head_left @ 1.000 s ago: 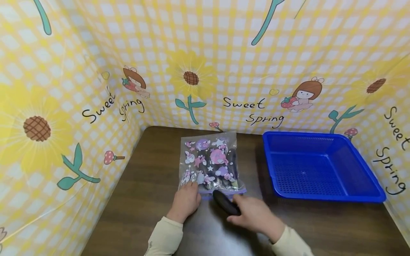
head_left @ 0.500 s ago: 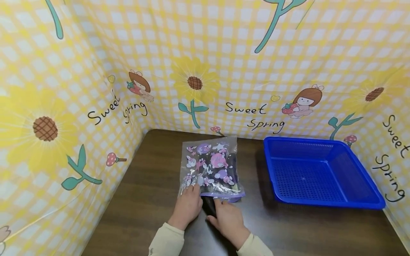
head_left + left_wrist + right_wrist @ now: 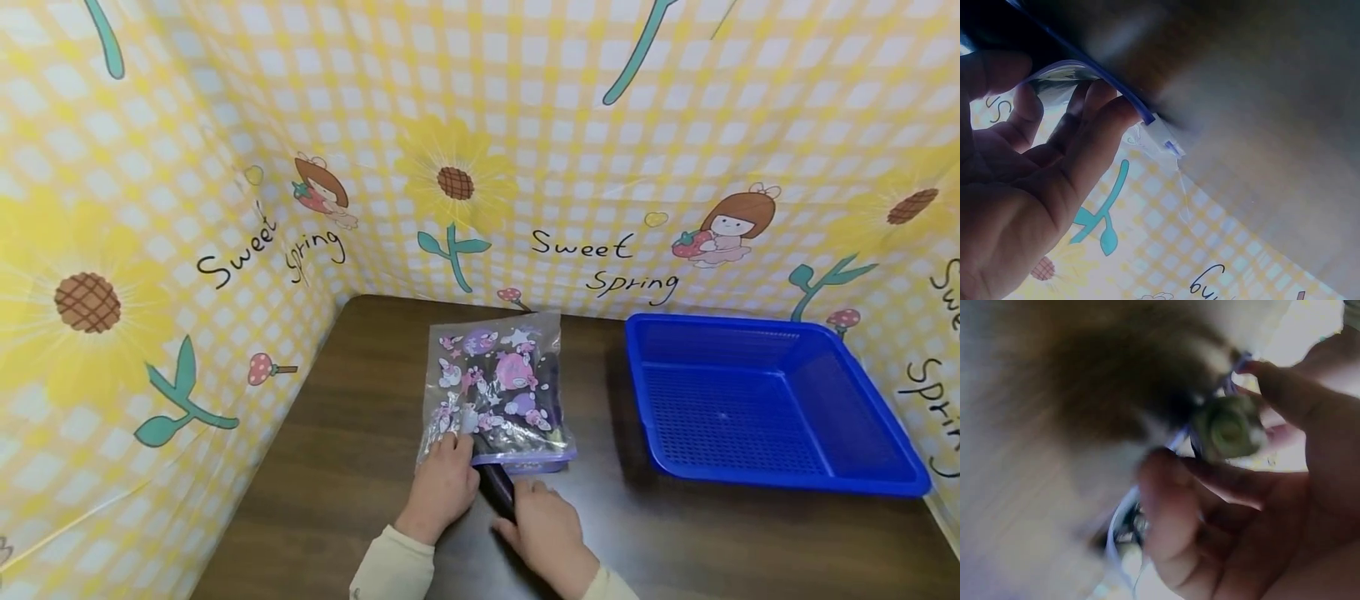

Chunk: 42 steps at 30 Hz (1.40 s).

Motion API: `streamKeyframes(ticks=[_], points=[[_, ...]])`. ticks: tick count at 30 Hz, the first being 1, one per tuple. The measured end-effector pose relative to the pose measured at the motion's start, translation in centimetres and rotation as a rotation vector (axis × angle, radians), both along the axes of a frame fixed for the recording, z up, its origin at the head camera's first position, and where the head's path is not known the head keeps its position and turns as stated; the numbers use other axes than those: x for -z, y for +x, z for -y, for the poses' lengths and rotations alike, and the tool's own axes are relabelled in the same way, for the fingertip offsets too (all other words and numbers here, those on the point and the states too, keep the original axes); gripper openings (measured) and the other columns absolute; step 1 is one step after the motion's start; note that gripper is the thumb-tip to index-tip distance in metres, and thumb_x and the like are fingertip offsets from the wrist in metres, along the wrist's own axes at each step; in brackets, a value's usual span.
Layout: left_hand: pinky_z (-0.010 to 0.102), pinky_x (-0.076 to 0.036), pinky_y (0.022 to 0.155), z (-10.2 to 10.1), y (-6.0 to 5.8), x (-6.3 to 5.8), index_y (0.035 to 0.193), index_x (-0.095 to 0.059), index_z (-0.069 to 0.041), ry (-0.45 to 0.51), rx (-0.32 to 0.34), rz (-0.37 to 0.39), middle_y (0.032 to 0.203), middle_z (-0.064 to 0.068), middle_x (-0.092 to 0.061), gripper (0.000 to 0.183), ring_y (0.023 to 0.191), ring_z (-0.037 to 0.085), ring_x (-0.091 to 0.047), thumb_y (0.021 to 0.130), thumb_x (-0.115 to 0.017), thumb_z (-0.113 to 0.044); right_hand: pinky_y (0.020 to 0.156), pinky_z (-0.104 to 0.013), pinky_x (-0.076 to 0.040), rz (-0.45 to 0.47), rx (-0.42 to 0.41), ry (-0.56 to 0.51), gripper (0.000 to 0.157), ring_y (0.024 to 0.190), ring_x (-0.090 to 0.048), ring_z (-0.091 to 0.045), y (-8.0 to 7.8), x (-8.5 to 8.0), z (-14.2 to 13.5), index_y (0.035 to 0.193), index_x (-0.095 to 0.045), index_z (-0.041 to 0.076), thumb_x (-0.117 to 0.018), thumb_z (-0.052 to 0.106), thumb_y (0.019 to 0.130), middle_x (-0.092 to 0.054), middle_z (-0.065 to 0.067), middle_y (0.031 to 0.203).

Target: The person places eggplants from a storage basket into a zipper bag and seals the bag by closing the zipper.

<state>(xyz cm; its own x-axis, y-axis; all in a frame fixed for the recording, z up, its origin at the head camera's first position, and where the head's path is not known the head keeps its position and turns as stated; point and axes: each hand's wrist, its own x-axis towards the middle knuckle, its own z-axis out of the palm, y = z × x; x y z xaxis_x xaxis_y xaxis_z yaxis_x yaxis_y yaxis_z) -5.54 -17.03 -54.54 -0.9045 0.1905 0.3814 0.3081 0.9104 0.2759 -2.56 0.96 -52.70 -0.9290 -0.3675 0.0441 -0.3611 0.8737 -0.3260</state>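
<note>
A clear zip bag (image 3: 498, 375) with pink and purple cartoon prints and a purple zip edge lies on the table, dark shapes showing through its film. Its mouth faces me. My left hand (image 3: 444, 483) holds the left part of that mouth; from the left wrist view the fingers (image 3: 1094, 131) are at the purple zip strip (image 3: 1094, 65). My right hand (image 3: 547, 525) grips a dark eggplant (image 3: 495, 487) whose far end is inside the mouth. In the right wrist view the eggplant's green stem end (image 3: 1229, 430) lies between thumb and fingers.
A blue plastic basket (image 3: 750, 417) with a perforated bottom stands to the right of the bag. The brown wooden table (image 3: 337, 400) is enclosed by yellow checked cloth walls (image 3: 585, 167) printed with sunflowers.
My right hand has moved left with the eggplant, and the eggplant's far end has passed into the bag's mouth. The left hand has stayed at the bag's edge.
</note>
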Motion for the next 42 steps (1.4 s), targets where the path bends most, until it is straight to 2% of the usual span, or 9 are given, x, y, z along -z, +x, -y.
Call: streamKeyframes(ticks=[4,8,13,18,29,34,36,40,42], points=[[0.045,-0.045,0.049,-0.3,0.0,-0.2,0.085,-0.053,-0.001,0.005,-0.015,0.027,0.077,0.012,-0.048,0.019,0.065,0.032,-0.052,0.073,-0.067,-0.003,0.045,-0.039,-0.04,0.052,-0.015,-0.008,0.033,0.053,-0.053,-0.022,1.0,-0.6,-2.4,0.081,-0.054,0.009,-0.079,0.03,0.078,-0.05,-0.002,0.065],[0.045,-0.046,0.05,-0.3,0.1,-0.2,0.085,-0.055,0.0,-0.003,-0.029,0.047,0.079,0.013,-0.049,0.017,0.066,0.032,-0.053,0.074,-0.067,-0.004,0.046,-0.038,-0.041,0.05,-0.045,-0.028,0.029,0.053,-0.053,-0.02,1.2,-0.7,-2.9,0.078,-0.053,0.009,-0.078,0.024,0.079,-0.05,0.0,0.064],[0.047,-0.048,0.056,0.0,0.4,-0.3,0.087,-0.056,0.002,-0.003,-0.035,0.072,0.08,0.013,-0.051,0.018,0.069,0.032,-0.054,0.074,-0.067,-0.004,0.047,-0.037,-0.044,0.061,-0.082,-0.023,0.032,0.055,-0.056,-0.019,0.7,-0.7,-1.6,0.079,-0.056,0.008,-0.082,0.027,0.081,-0.053,-0.001,0.064],[0.048,-0.049,0.062,0.2,0.4,-0.6,0.087,-0.056,0.002,-0.002,-0.029,0.098,0.081,0.012,-0.05,0.018,0.072,0.033,-0.054,0.075,-0.068,-0.004,0.046,-0.038,-0.043,0.052,-0.07,-0.023,0.036,0.053,-0.056,-0.02,-0.1,-0.5,0.2,0.077,-0.057,0.008,-0.083,0.032,0.081,-0.053,-0.001,0.062],[0.049,-0.049,0.056,0.3,0.2,-0.3,0.086,-0.06,0.001,-0.05,-0.042,0.114,0.085,0.013,-0.054,0.018,0.075,0.034,-0.056,0.072,-0.068,-0.006,0.043,-0.039,-0.043,-0.052,-0.013,0.014,0.042,0.052,-0.058,-0.024,-2.4,0.8,3.0,0.058,-0.057,0.014,-0.082,0.041,0.079,-0.058,-0.004,0.058],[0.049,-0.049,0.055,0.3,0.0,0.1,0.085,-0.06,0.001,-0.061,-0.033,0.078,0.085,0.014,-0.054,0.017,0.073,0.035,-0.056,0.071,-0.068,-0.005,0.042,-0.04,-0.044,-0.036,0.013,0.021,0.044,0.052,-0.06,-0.027,-3.2,1.2,3.6,0.057,-0.054,0.015,-0.08,0.04,0.082,-0.058,-0.006,0.058],[0.049,-0.049,0.056,0.4,-0.1,0.4,0.083,-0.06,0.001,-0.063,-0.024,0.055,0.083,0.014,-0.054,0.015,0.071,0.035,-0.056,0.071,-0.067,-0.004,0.042,-0.041,-0.045,-0.021,0.01,0.012,0.043,0.053,-0.061,-0.027,-3.4,1.2,3.6,0.059,-0.058,0.013,-0.08,0.042,0.082,-0.059,-0.006,0.06],[0.049,-0.05,0.06,0.4,-0.4,0.6,0.084,-0.061,0.002,-0.059,-0.007,0.086,0.084,0.015,-0.055,0.014,0.072,0.035,-0.056,0.074,-0.067,-0.005,0.048,-0.042,-0.047,0.048,0.0,-0.01,0.041,0.059,-0.063,-0.028,-3.4,1.1,2.8,0.066,-0.064,0.01,-0.079,0.045,0.082,-0.064,-0.008,0.066],[0.049,-0.05,0.06,0.3,-0.5,0.6,0.086,-0.062,0.002,-0.059,-0.003,0.109,0.087,0.015,-0.056,0.015,0.074,0.035,-0.056,0.075,-0.068,-0.006,0.05,-0.042,-0.047,0.064,-0.016,-0.034,0.037,0.061,-0.062,-0.027,-3.1,0.8,2.1,0.066,-0.063,0.013,-0.079,0.041,0.082,-0.063,-0.005,0.067]])
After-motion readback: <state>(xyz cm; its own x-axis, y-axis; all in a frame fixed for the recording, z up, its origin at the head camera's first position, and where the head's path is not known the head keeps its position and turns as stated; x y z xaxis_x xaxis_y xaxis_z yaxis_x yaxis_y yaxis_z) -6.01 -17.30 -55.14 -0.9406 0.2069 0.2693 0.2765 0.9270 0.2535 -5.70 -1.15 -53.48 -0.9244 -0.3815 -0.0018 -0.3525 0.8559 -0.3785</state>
